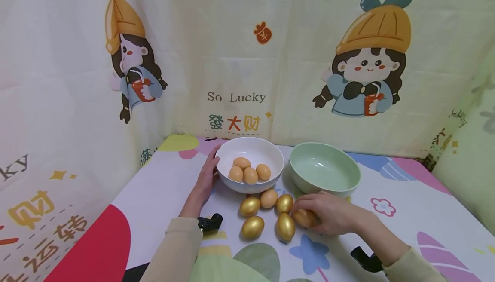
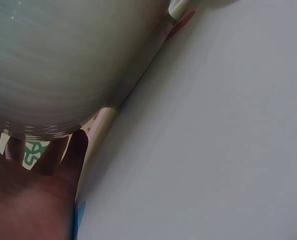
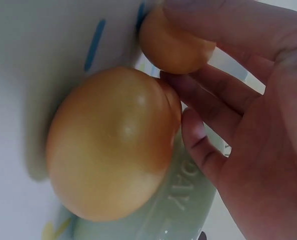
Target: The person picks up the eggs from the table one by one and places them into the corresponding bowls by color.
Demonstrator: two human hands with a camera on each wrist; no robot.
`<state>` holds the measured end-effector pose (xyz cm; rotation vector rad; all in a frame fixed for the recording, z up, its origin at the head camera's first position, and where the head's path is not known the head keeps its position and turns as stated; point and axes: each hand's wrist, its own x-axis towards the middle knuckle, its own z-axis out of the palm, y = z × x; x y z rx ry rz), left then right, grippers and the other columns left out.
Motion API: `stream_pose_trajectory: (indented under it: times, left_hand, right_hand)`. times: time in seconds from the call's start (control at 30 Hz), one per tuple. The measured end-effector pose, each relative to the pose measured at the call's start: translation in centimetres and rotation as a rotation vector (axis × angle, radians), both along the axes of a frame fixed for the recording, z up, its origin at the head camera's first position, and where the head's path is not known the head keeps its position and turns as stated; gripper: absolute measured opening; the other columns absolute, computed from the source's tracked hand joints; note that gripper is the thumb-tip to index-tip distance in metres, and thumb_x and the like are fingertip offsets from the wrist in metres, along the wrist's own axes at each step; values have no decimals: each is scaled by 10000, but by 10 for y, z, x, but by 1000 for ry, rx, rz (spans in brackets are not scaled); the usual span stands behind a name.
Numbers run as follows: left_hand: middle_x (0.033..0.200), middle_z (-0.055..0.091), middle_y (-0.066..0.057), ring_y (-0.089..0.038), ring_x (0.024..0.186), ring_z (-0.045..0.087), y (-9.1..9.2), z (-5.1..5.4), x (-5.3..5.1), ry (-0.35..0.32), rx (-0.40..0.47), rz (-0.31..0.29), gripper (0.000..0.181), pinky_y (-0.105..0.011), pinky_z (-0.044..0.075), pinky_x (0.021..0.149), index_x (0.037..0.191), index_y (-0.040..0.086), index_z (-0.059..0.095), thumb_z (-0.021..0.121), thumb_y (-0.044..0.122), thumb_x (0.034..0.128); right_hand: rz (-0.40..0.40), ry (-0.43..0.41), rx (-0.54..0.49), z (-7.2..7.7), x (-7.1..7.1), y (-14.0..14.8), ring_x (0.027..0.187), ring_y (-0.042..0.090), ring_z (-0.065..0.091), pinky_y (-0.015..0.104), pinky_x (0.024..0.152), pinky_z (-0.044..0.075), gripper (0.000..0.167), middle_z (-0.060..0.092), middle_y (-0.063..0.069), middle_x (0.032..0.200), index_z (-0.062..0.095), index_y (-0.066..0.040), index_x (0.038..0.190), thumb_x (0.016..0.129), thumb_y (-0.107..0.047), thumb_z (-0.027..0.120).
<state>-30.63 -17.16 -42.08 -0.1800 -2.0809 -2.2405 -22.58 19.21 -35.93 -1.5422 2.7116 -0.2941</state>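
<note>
My left hand point(image 1: 203, 183) rests against the left side of a white bowl point(image 1: 276, 161), fingers touching its outer wall; in the left wrist view the fingertips meet the bowl's curve point(image 2: 48, 65). Several brown eggs point(image 1: 242, 163) lie in it. My right hand point(image 1: 328, 213) pinches a brown egg point(image 1: 304, 218) between thumb and fingers, low over the table. The right wrist view shows this pinched egg point(image 3: 176, 47) and, nearer the camera, another egg point(image 3: 111, 150) beside the fingers. Several shiny golden eggs point(image 1: 286, 227) and a brown egg point(image 1: 269, 198) lie left of the right hand.
A pale green bowl point(image 1: 325, 166) stands right of the white one, behind my right hand. A printed cloth covers the table point(image 1: 162, 213). Patterned curtains point(image 1: 185, 37) hang at the back and sides. Each wrist carries a black camera mount point(image 1: 210, 222).
</note>
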Motion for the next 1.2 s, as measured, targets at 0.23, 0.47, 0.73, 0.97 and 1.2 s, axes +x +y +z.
stream_pose_trajectory:
  times: [0.23,0.47,0.73,0.97,1.2]
  left_hand:
    - [1624,284,8,-312,1452,298,0,0,0,5,2,-3,524,-569,221,1162,1592,319,296,344,355,1071]
    - [1625,285,10,-312,1454,296,0,0,0,10,-2,0,532,-576,228,1158,1599,300,288,339,355,1072]
    - [1627,281,18,-317,1454,290,0,0,0,4,-7,6,527,-582,226,1157,1593,327,295,354,370,1071]
    - [1630,278,8,-321,1459,282,0,-2,-2,1,-12,8,534,-589,223,1156,1596,313,292,361,364,1069]
    - [1622,292,29,-305,1449,302,0,-1,0,-6,-16,17,529,-571,243,1153,1589,344,302,369,376,1065]
  right_hand:
    - [-14,34,28,-2,1,0,1100,171,600,497,925,474,490,640,-105,1219,665,-293,1237,797,-170,840]
    - [-16,-3,7,0,1,0,1041,122,594,437,895,495,483,633,-126,1187,669,-277,1226,790,-157,838]
    - [-26,-112,-41,11,-3,2,1006,85,574,362,873,525,531,623,-112,1207,655,-235,1258,782,-71,820]
    - [-93,-198,-33,21,-8,-2,1011,84,567,382,912,529,510,611,-146,1212,644,-276,1271,823,-92,802]
    - [-70,-190,-87,28,-16,-11,1059,98,573,424,943,522,495,620,-126,1230,643,-204,1287,827,-92,789]
